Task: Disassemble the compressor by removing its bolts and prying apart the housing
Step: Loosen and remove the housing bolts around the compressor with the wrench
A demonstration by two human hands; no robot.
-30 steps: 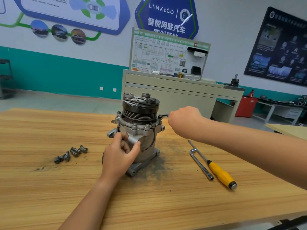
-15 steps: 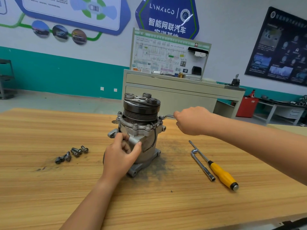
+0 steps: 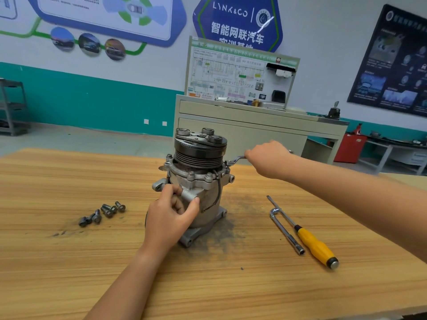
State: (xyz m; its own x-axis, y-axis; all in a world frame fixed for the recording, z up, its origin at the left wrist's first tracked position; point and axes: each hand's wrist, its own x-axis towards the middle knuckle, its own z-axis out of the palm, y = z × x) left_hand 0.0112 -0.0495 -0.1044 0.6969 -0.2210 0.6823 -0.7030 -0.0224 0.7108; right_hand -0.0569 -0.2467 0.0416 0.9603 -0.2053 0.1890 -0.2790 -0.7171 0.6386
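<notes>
Standing upright on the wooden table (image 3: 69, 262), the compressor (image 3: 198, 155) is steadied by the left hand (image 3: 171, 218), which is curled round a lug on its near side. To its right, the right hand (image 3: 268, 158) grips a wrench (image 3: 234, 160) whose handle runs sideways off a flange bolt, with open room behind for the swing. Loose bolts (image 3: 104, 212) lie to the compressor's left.

Bright, even indoor light, diffuse from overhead. Shadows were thin and soft under the screwdriver (image 3: 316, 245) and loose bolts (image 3: 104, 212) on the worktop (image 3: 69, 273). A white glare streak crossed the blue wall sign (image 3: 238, 24). Wide-angle bending was strong at the edges: the worktop rim bowed and the dark poster (image 3: 392, 61) leaned. The centre was sharp; the far background and corners were slightly soft.
</notes>
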